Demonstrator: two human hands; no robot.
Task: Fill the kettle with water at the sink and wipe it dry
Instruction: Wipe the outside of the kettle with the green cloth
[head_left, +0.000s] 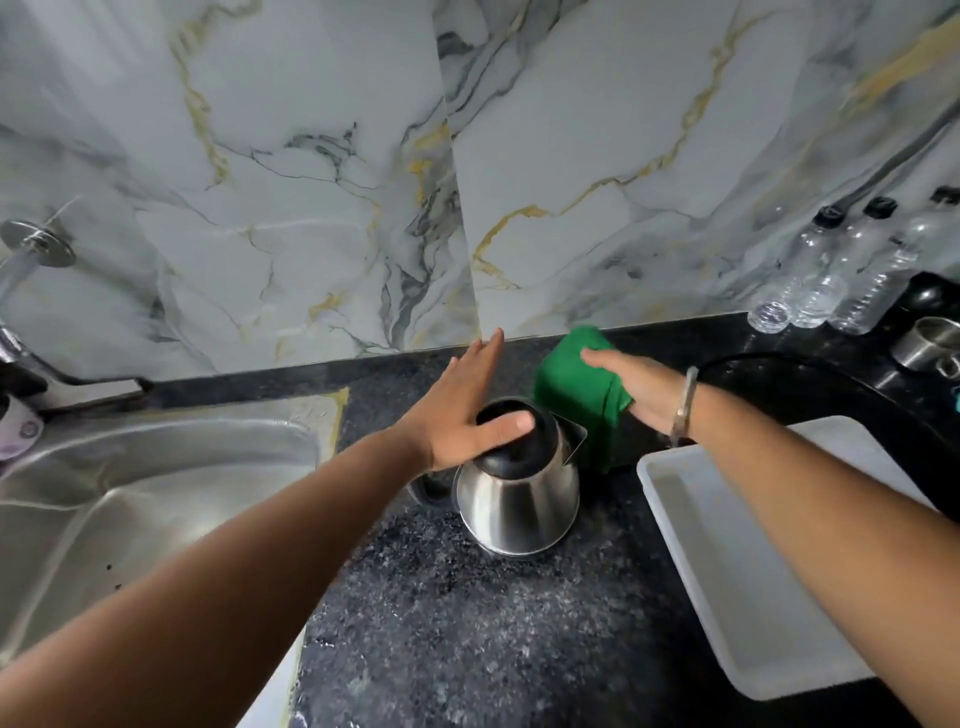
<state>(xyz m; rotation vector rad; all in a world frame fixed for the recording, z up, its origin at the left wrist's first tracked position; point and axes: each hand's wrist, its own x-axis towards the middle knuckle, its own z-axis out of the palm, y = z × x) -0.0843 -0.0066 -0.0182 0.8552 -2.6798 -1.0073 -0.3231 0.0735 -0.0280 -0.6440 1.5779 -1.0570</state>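
A steel kettle (519, 506) with a black lid stands upright on the dark speckled counter (467, 623), just right of the steel sink (156, 493). My left hand (462, 410) lies flat on the lid, fingers spread, thumb across the black top. My right hand (639, 389) holds a green cloth (576, 389) against the kettle's far right side, next to the spout. The kettle's black handle shows partly under my left forearm.
A wall tap (31, 249) is at the far left above the sink. A white tray (753, 561) lies right of the kettle. Clear plastic bottles (831, 270) and steel cups (930, 343) stand at the back right. A black cable (779, 361) runs behind my right wrist.
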